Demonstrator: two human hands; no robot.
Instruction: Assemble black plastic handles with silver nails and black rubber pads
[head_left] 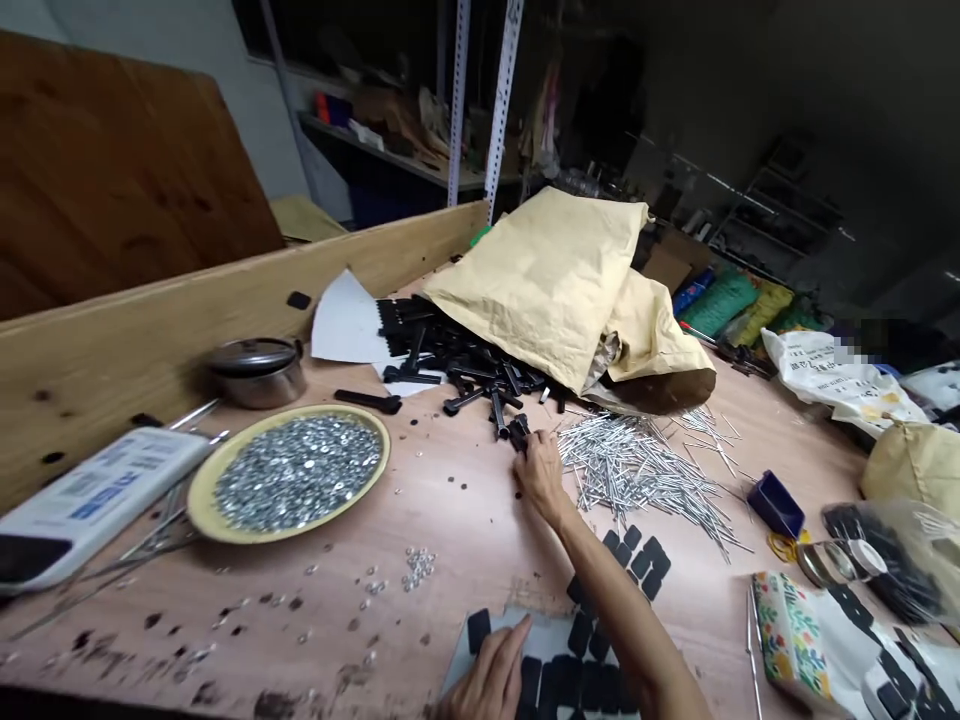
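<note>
My right hand (541,478) reaches forward across the table. Its fingers are closed on a small black plastic part (519,432) at the near edge of a heap of long black plastic parts (420,350). Low in the view, my left hand (487,685) lies with its fingers stretched out over a grey sheet (459,655), holding nothing visible. Black rounded pads (559,680) lie in rows on that sheet, with one pad (478,630) just beyond the left fingers. More loose pads lie partly hidden by my right forearm. Thin metal pins (637,465) are piled right of my right hand.
A yellow dish (199,510) full of small metal washers stands left, beside a metal pot (259,375) and a white box (97,500). Large paper bags (547,270) cover the heap's back. A blue scoop (776,505), a jar (840,562) and a floral box (795,635) are at right.
</note>
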